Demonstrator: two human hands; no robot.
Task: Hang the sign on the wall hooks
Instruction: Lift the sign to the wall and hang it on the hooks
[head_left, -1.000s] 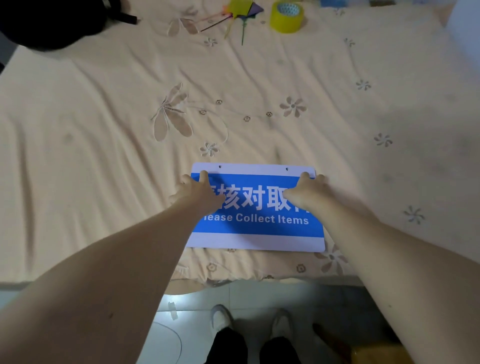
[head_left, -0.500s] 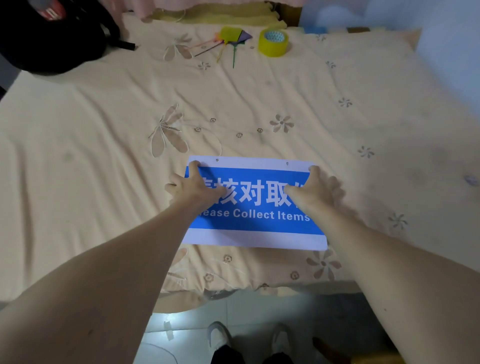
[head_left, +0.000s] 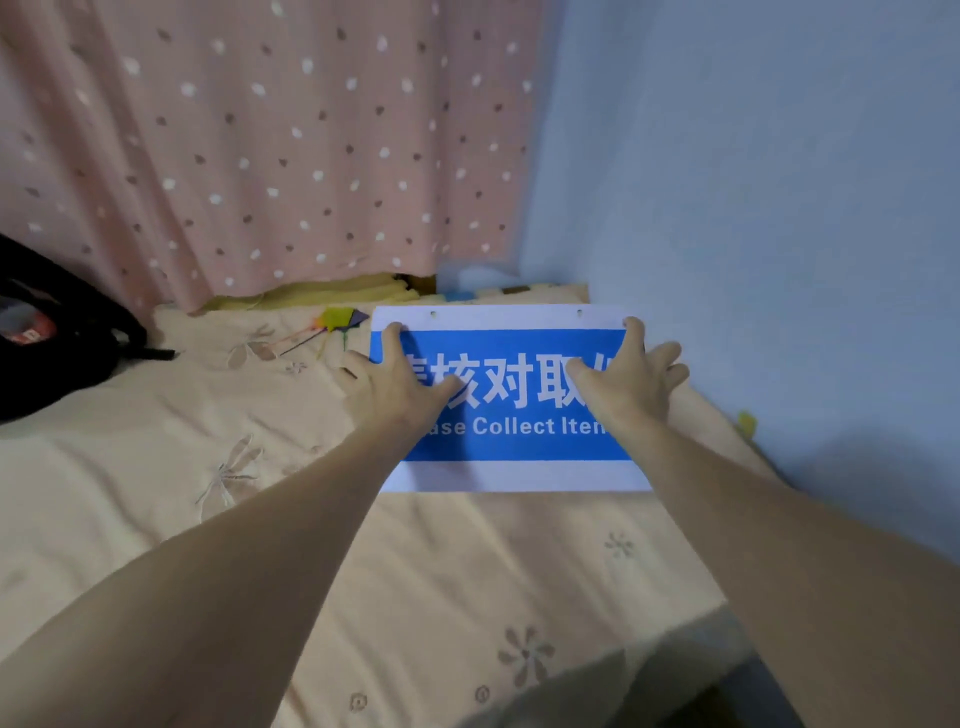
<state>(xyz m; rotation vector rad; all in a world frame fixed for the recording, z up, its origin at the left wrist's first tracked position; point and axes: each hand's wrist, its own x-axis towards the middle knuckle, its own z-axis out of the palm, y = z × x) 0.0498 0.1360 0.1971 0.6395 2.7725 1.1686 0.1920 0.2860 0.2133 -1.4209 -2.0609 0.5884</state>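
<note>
Head view: the sign (head_left: 511, 415) sits right of centre in the frame, held up off the bedsheet (head_left: 156, 493) by both hands. Its long axis runs left to right across the picture and its printed blue face is turned toward the camera, text upright. Two small holes lie in the white strip along its top edge, pointing up the frame.

The left hand (head_left: 397, 382) grips the sign's left end, thumb across the blue face and fingers wrapped behind the edge. The right hand (head_left: 631, 376) grips the right end the same way, thumb on the face, fingers spread past the edge.

The hands cover the first and last characters and parts of the English line, which reads only "…ase Collect Iten". The fingers behind the sign are hidden. A pink dotted curtain (head_left: 270, 145) fills the upper left, a pale blue wall (head_left: 779, 208) the upper right. A black bag (head_left: 52, 332) is cut off at the left edge.
</note>
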